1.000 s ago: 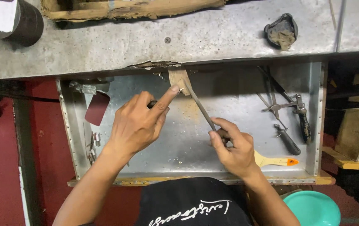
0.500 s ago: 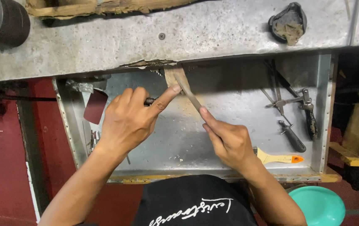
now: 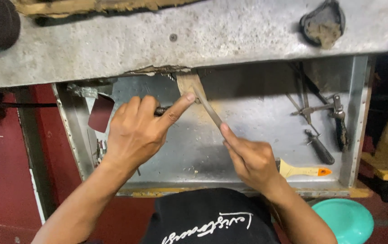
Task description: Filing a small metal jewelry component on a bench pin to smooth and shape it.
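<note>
A small tan wooden piece (image 3: pixel 188 84) sticks out from under the edge of the grey metal bench top (image 3: pixel 112 49). My left hand (image 3: pixel 135 131) rests beside it, with the index finger pressed against the piece and a dark object half hidden under the fingers. My right hand (image 3: pixel 250 158) grips the handle end of a long thin metal file (image 3: pixel 207 108), whose tip lies across the wooden piece.
Below is an open metal drawer (image 3: pixel 354 135) holding a yellow-handled brush (image 3: pixel 302 171), pliers and dark-handled tools (image 3: pixel 325 122). A dark cup of putty-like stuff (image 3: pixel 323 21) stands on the bench top. A teal round lid (image 3: pixel 345 219) lies at lower right, red floor at left.
My right hand and the file have slid forward and up along the wooden piece. The left hand has stayed pressed on the piece.
</note>
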